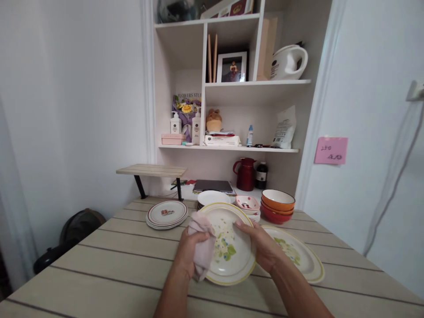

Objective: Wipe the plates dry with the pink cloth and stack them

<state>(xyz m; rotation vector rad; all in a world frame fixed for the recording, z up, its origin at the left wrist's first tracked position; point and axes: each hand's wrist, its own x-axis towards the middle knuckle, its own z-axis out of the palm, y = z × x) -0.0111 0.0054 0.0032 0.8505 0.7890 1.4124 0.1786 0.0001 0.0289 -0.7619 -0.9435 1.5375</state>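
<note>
A round plate (232,269) with a yellow rim and a green leaf pattern is held up, tilted toward me, above the table. My right hand (261,245) grips its right edge, thumb on the face and fingers behind. At its left edge my left hand (187,247) is closed on a pale pink cloth (202,247), which is pressed against the plate. Partly behind my right hand lies an oval plate (306,263) with a similar yellow rim and leaf design.
Stacked plates (166,213) stand at the left of the slatted table (109,265). Behind the held plate are white plates (213,197), pink-patterned dishes (247,203) and orange-red bowls (277,205). A small raised shelf (152,170), a red jug (245,174) and a dark bottle (261,176) stand farther back.
</note>
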